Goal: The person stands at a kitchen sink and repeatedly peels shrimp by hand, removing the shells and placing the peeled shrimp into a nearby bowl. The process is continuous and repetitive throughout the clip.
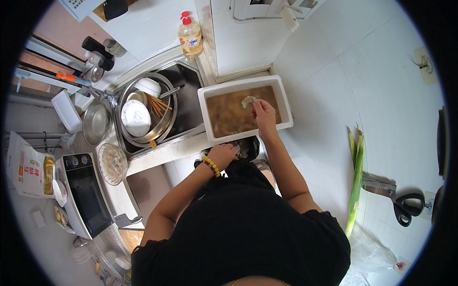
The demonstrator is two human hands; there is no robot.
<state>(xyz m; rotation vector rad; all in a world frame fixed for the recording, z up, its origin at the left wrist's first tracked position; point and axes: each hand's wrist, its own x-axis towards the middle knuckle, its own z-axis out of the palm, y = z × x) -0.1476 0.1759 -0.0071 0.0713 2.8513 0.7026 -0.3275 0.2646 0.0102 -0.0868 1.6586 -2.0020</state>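
Note:
A greyish raw shrimp [249, 101] is pinched between the thumb and fingers of my right hand [264, 113]. This hand is above a white foam box [286, 107] holding murky brown water [229, 111]. Submerged shapes in the water are too blurred to tell. In front of the box, my left hand [222, 156], with a yellow beaded bracelet at its wrist, is over a black plastic bag [253, 147]. Translucent scraps, seemingly shrimp shell [243, 148], lie in the bag by its fingertips. Whether those fingers grip a scrap is hidden.
Left of the box, a steel sink [188, 96] holds a metal basin with white bowls [136, 118] and chopsticks [157, 105]. A glass bowl of pale pieces [112, 164] stands beside a microwave [89, 196]. An OMO bottle [190, 37] is behind. Scissors [397, 198] hang right.

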